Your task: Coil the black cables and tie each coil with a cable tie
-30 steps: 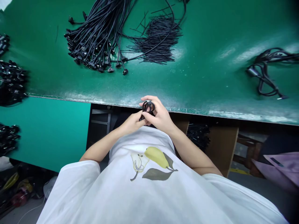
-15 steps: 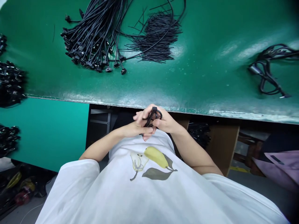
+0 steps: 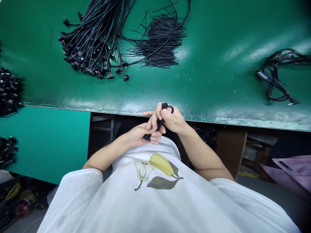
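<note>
Both my hands meet just below the near edge of the green table [image 3: 209,97], close to my chest. My right hand [image 3: 170,119] is closed round a coiled black cable [image 3: 167,106] whose loop sticks out above the fingers. My left hand [image 3: 142,133] pinches the lower end of the same cable, where a black plug shows between the fingers. The rest of the cable is hidden inside the two hands.
A large bundle of black cables with connectors [image 3: 94,42] lies at the table's far left. Beside it sits a heap of thin black ties [image 3: 161,40]. Another black cable [image 3: 277,76] lies at the right. More cable bundles [image 3: 8,92] rest at the left edge.
My hands have shifted slightly right and turned the coil: it lay flat in the right hand before and now stands up with its loop above the fingers. The left hand has slid down to the plug end.
</note>
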`<state>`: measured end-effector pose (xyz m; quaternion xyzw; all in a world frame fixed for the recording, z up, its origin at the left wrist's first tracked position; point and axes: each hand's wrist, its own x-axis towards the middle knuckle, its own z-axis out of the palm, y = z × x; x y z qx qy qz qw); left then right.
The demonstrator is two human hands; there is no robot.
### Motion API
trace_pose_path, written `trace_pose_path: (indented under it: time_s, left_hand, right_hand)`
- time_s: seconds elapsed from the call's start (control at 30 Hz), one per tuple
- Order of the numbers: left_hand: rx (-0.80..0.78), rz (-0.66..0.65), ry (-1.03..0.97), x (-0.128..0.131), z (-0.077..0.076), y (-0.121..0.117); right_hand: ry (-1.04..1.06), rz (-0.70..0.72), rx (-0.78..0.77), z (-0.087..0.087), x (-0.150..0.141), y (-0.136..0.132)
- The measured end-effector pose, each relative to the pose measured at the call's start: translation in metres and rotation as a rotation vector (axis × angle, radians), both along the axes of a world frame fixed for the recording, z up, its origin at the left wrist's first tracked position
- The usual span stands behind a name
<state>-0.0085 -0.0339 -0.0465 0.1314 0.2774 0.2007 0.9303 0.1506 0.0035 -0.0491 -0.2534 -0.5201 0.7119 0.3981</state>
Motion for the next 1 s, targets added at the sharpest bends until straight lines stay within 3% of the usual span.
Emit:
trace_pose_path:
  time_s: [0.2, 0.43, 0.5, 0.6, 0.63, 0.77, 1.0]
  left_hand:
    - [0.142, 0.126, 0.227, 0.004, -0.004, 0.009]
    - [0.127, 0.270, 0.258, -0.011, -0.019, 0.018]
    - [0.124, 0.369, 0.278, -0.015, -0.023, 0.021]
    - [0.109, 0.420, 0.320, -0.015, -0.023, 0.023]
    - [0.109, 0.414, 0.335, -0.014, -0.021, 0.023]
    - [0.136, 0.417, 0.372, -0.015, -0.013, 0.022]
    - [0.188, 0.427, 0.413, -0.028, -0.009, 0.020]
  right_hand:
    - [-0.073, -0.067, 0.017, -0.014, 0.003, 0.010]
    - [-0.227, 0.128, 0.145, -0.008, 0.030, 0.041]
    - [-0.352, -0.035, 0.206, -0.012, 0.042, 0.066]
    - [-0.783, -0.500, 0.383, -0.028, 0.051, 0.118]
    - [-0.932, -0.594, 0.457, -0.035, 0.051, 0.135]
    - [-1.191, -0.614, 0.618, -0.054, 0.045, 0.172]
    - [-1.210, -0.648, 0.643, -0.043, 0.059, 0.142]
